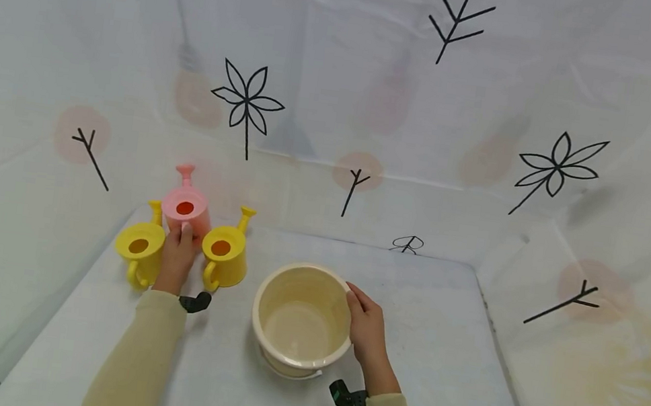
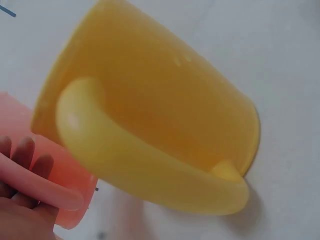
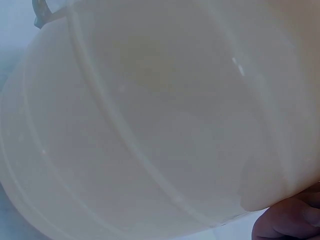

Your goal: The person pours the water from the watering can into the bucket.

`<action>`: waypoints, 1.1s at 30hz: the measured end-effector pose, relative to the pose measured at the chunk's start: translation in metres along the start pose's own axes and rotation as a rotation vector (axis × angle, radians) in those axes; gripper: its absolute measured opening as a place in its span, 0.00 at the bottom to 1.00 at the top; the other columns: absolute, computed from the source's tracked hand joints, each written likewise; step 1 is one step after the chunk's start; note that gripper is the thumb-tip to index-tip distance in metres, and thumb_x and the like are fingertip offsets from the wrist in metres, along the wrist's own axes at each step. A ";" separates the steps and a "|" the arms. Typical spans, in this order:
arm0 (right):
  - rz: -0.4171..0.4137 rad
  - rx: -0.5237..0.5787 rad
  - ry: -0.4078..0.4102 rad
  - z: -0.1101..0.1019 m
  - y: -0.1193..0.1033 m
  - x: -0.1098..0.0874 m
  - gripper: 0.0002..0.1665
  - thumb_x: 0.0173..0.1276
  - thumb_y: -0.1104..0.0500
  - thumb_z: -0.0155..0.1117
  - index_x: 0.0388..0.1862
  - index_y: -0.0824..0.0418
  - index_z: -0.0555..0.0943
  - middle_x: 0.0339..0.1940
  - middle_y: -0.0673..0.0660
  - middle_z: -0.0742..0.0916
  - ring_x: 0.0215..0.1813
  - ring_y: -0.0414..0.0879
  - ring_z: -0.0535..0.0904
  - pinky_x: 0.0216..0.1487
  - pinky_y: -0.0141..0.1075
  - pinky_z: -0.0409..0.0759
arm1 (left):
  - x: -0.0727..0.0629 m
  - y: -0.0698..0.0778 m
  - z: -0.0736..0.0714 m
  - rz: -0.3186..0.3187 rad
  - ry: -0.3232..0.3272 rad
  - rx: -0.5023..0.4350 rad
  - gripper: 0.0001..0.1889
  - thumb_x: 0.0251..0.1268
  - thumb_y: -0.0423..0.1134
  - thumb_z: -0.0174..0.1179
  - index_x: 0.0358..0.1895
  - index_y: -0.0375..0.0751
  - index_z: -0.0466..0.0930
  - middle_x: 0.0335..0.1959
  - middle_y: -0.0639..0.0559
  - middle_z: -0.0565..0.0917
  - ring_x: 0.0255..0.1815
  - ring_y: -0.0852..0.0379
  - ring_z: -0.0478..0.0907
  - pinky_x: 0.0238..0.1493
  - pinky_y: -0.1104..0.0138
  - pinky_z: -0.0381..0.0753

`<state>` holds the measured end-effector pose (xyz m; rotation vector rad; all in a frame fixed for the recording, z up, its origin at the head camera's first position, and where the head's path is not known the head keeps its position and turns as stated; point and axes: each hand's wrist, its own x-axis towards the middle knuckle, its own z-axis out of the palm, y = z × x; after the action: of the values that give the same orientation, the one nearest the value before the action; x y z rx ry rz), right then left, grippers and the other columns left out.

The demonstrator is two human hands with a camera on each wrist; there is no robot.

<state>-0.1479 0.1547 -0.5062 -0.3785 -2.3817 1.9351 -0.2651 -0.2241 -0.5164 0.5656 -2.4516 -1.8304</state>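
My left hand (image 1: 177, 256) holds a pink watering can (image 1: 193, 207) by its handle, and in the left wrist view the fingers pass through the handle (image 2: 42, 187). Whether the can's base touches the table cannot be told. One yellow watering can (image 1: 141, 255) stands to the left of this hand. A second yellow can (image 1: 231, 262) stands to its right, looming large in the left wrist view. With my right hand (image 1: 368, 327) I grip the right rim of a cream bucket (image 1: 297, 359), whose inside is bare. Ribbed bucket wall (image 3: 165, 115) fills most of the right wrist view.
A white-covered table (image 1: 425, 337) lies beneath everything. Behind and beside it hang pale cloth walls (image 1: 340, 83) with black plant drawings. The bucket's thin handle (image 1: 304, 375) hangs low along its near side.
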 end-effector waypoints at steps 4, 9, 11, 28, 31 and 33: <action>-0.003 0.004 0.002 0.000 0.000 0.000 0.22 0.74 0.46 0.52 0.63 0.49 0.77 0.61 0.58 0.81 0.55 0.54 0.82 0.50 0.48 0.82 | -0.003 0.008 -0.003 0.039 0.013 0.004 0.36 0.70 0.67 0.31 0.75 0.53 0.52 0.72 0.46 0.63 0.67 0.45 0.60 0.74 0.50 0.55; -0.010 0.002 0.006 -0.001 0.001 0.001 0.23 0.73 0.45 0.53 0.63 0.49 0.78 0.62 0.58 0.81 0.57 0.54 0.82 0.51 0.49 0.82 | -0.008 0.020 -0.007 0.077 0.030 0.012 0.37 0.71 0.67 0.29 0.75 0.49 0.54 0.72 0.45 0.64 0.65 0.44 0.61 0.73 0.51 0.57; -0.006 0.006 0.007 -0.001 0.002 0.001 0.22 0.73 0.45 0.53 0.62 0.48 0.78 0.62 0.57 0.81 0.57 0.54 0.82 0.52 0.48 0.82 | -0.010 0.024 -0.009 0.080 0.035 0.020 0.37 0.71 0.66 0.28 0.73 0.45 0.56 0.70 0.42 0.65 0.63 0.43 0.62 0.72 0.51 0.59; 0.000 0.003 0.014 -0.001 0.002 0.000 0.22 0.74 0.46 0.53 0.63 0.49 0.77 0.61 0.59 0.82 0.55 0.54 0.83 0.50 0.48 0.82 | -0.025 0.047 -0.018 0.117 0.089 -0.006 0.32 0.72 0.65 0.26 0.57 0.39 0.63 0.52 0.43 0.68 0.56 0.48 0.65 0.63 0.57 0.65; 0.001 0.008 0.014 -0.001 0.002 0.000 0.22 0.74 0.46 0.53 0.63 0.49 0.78 0.61 0.58 0.82 0.55 0.54 0.83 0.50 0.48 0.82 | -0.027 0.051 -0.019 0.101 0.107 -0.047 0.31 0.72 0.65 0.27 0.54 0.41 0.63 0.50 0.46 0.67 0.55 0.50 0.64 0.62 0.59 0.66; 0.002 0.011 0.011 -0.001 0.002 0.001 0.22 0.74 0.46 0.53 0.63 0.49 0.78 0.61 0.58 0.82 0.55 0.53 0.83 0.50 0.48 0.82 | -0.029 0.054 -0.020 0.073 0.116 -0.079 0.30 0.71 0.66 0.28 0.54 0.44 0.62 0.49 0.49 0.67 0.55 0.52 0.64 0.61 0.60 0.66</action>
<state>-0.1479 0.1560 -0.5086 -0.3907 -2.3634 1.9410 -0.2483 -0.2204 -0.4544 0.5539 -2.2843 -1.8034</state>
